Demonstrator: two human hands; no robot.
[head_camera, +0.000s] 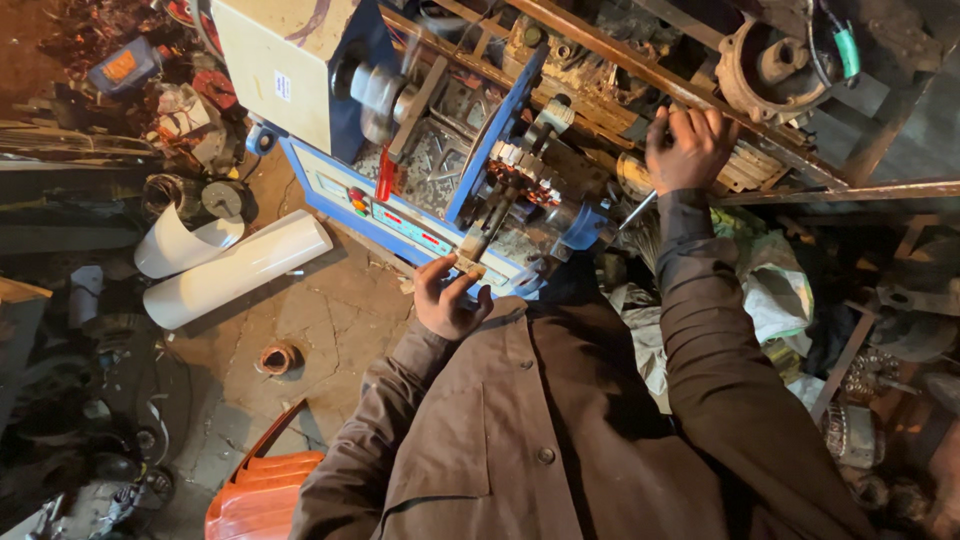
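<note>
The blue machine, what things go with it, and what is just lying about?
In use: blue machine, left hand at its front edge, right hand on the metal rail.
Lying about: white rolls, orange plastic stool, white bags.

Glossy blue painted-metal machine (420, 225), matt white rolled sheets (235, 268), rough cracked concrete floor (330, 330).

floor (330, 320): concrete | white rolls (235, 265) | orange seat (262, 495)
</note>
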